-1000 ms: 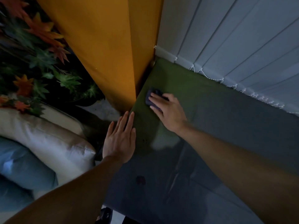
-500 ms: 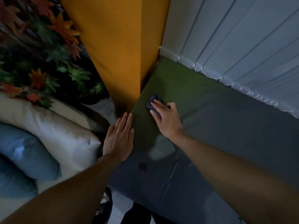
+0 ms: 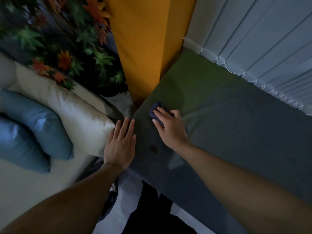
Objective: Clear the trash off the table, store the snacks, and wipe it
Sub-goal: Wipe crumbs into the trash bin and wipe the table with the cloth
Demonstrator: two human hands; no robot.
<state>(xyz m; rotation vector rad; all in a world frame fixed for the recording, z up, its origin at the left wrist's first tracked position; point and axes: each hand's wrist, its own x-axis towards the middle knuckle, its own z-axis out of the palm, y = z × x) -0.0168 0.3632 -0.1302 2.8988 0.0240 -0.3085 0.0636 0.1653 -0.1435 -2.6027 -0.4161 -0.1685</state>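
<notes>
Two hands rest on the table [image 3: 219,102]. The left hand [image 3: 120,144] lies flat at the table's left edge, fingers straight and together, holding nothing. The right hand [image 3: 170,128] bends its fingers over a cloth [image 3: 156,107], thumb alongside, pressing it onto the tabletop near the far left corner. The cloth is dark navy, crumpled into a small wad and mostly hidden under the hand. Its visible length follows the fingers, and the bunched end pokes past the fingertips toward the orange panel [image 3: 140,48]. A dark spot [image 3: 153,148] marks the tabletop between the hands.
</notes>
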